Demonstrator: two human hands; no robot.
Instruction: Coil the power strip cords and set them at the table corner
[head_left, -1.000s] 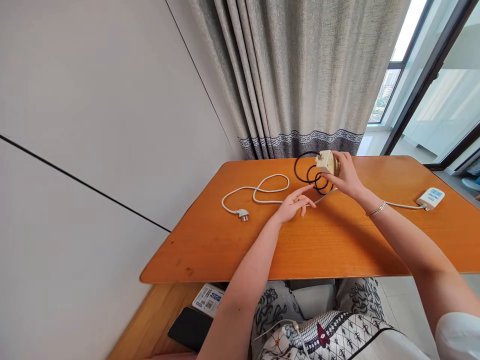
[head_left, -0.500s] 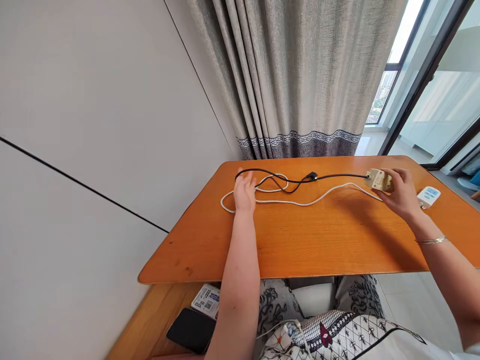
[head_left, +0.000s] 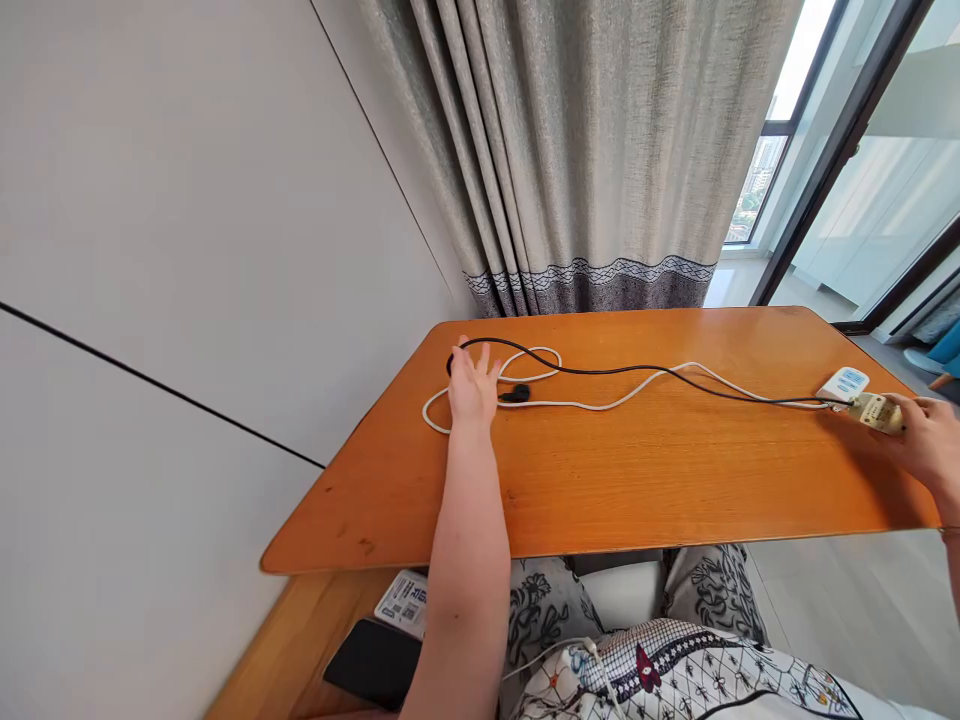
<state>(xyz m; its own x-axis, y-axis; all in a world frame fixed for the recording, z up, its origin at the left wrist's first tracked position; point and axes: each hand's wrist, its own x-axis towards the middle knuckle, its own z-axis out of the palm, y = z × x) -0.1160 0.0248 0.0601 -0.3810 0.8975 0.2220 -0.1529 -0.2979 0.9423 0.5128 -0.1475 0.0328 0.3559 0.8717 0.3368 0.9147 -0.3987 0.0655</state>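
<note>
My left hand [head_left: 471, 385] lies flat with fingers spread on the orange table [head_left: 615, 480], over the loop of a white cord [head_left: 600, 402] and the end of a black cord [head_left: 637, 372]. The black cord's plug [head_left: 515, 394] lies just right of that hand. My right hand [head_left: 926, 440] is at the table's right edge, closed on a small beige adapter box [head_left: 876, 411] at the other end of the black cord. A white and blue switch box [head_left: 843, 384] on the white cord sits beside it.
A grey curtain [head_left: 585, 150] hangs behind the table, with a glass door [head_left: 885, 180] to its right and a plain wall [head_left: 187, 250] on the left. Below the table's front edge lie a black phone [head_left: 371, 663] and a printed card [head_left: 405, 600].
My right hand has pulled the beige adapter from the table's middle far to the right, drawing the coiled black cord out straight. My left hand moved left onto the white cord's loop.
</note>
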